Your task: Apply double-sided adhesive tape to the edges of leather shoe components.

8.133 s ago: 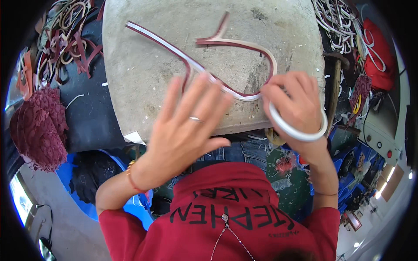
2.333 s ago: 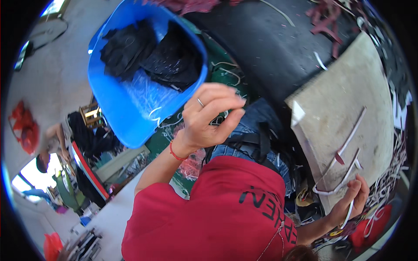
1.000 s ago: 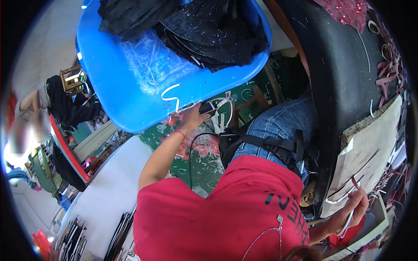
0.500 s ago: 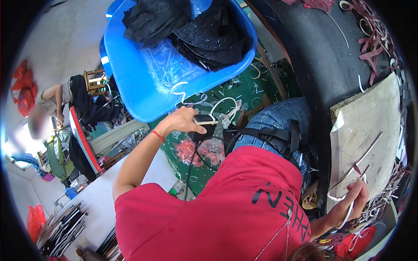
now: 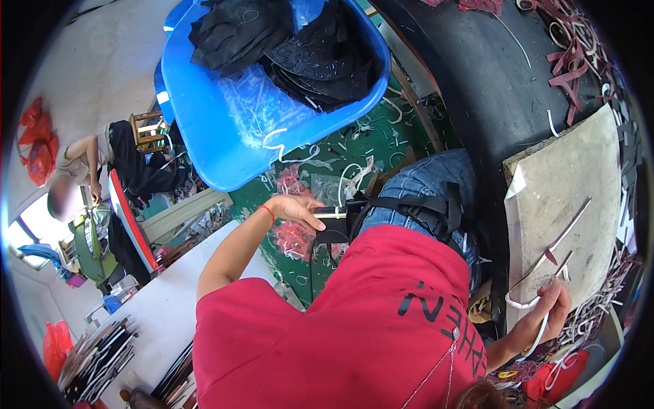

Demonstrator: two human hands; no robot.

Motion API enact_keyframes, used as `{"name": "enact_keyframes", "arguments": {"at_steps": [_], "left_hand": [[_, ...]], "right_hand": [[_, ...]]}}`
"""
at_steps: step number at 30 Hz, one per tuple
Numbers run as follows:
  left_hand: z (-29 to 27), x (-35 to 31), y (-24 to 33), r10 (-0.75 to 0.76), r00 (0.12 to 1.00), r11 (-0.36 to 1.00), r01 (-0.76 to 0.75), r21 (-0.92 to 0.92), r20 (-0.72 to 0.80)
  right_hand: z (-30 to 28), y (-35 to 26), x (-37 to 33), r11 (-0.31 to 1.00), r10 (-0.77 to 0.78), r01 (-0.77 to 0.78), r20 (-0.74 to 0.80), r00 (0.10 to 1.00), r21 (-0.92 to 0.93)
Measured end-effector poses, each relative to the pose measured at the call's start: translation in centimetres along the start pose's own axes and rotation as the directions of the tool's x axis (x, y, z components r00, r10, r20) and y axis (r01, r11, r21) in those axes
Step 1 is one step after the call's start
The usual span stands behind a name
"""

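My left hand point(image 5: 296, 210), with a red cord on its wrist, is closed around a flat phone-like device point(image 5: 330, 215) with a pale edge. The device is seen almost edge-on, close to the black strap pack point(image 5: 355, 213) at my hip. A dark cable loops below it. On the right, my right hand point(image 5: 550, 307) pinches a thin white strip point(image 5: 521, 303) that bends round and hangs beneath the fingers. Narrow brown strips point(image 5: 571, 225) lie or stick out over the pale board point(image 5: 562, 177) just beyond that hand.
A blue tub point(image 5: 225, 163) holding black fabric pieces point(image 5: 238, 31) stands ahead. Scraps litter the green floor point(image 5: 306, 279). A black work surface point(image 5: 470, 75) carries maroon strips point(image 5: 572, 75). Far left, another person point(image 5: 88, 157) sits near a white table point(image 5: 157, 307) bearing bundled strips point(image 5: 99, 358).
My left hand has moved right and slightly down, bringing the device closer to my hip and turning it edge-on. My right hand still pinches the white strip.
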State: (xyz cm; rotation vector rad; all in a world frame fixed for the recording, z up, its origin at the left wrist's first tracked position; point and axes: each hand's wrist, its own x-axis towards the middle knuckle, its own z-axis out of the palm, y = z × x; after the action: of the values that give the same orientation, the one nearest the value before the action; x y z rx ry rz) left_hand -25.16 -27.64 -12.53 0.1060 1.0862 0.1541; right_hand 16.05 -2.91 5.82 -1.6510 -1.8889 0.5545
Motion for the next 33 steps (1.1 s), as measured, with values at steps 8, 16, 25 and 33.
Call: {"name": "enact_keyframes", "arguments": {"at_steps": [8,16,25,33], "left_hand": [[-1.0,0.0,-2.1,0.079,0.993,0.989,-0.067,-0.135,0.089],[2.3,1.5,-0.8,0.128,0.991,0.959,-0.117,-0.257,0.026],[4.4,6.4,-5.6,-0.139,0.95,0.648,-0.127,-0.751,-0.281],[6.0,8.6,-5.5,-0.072,0.943,0.834,-0.121,-0.538,-0.324]], "right_hand": [[-0.2,-0.3,-0.4,0.999,0.031,-0.031,-0.002,1.0,0.018],[-0.8,0.0,-1.0,0.996,0.046,-0.043,-0.038,0.998,0.072],[-0.8,0.3,-2.7,0.984,0.112,-0.114,0.022,0.994,0.137],[-0.6,0.1,-2.7,0.975,0.13,-0.139,0.061,0.99,0.174]]}}
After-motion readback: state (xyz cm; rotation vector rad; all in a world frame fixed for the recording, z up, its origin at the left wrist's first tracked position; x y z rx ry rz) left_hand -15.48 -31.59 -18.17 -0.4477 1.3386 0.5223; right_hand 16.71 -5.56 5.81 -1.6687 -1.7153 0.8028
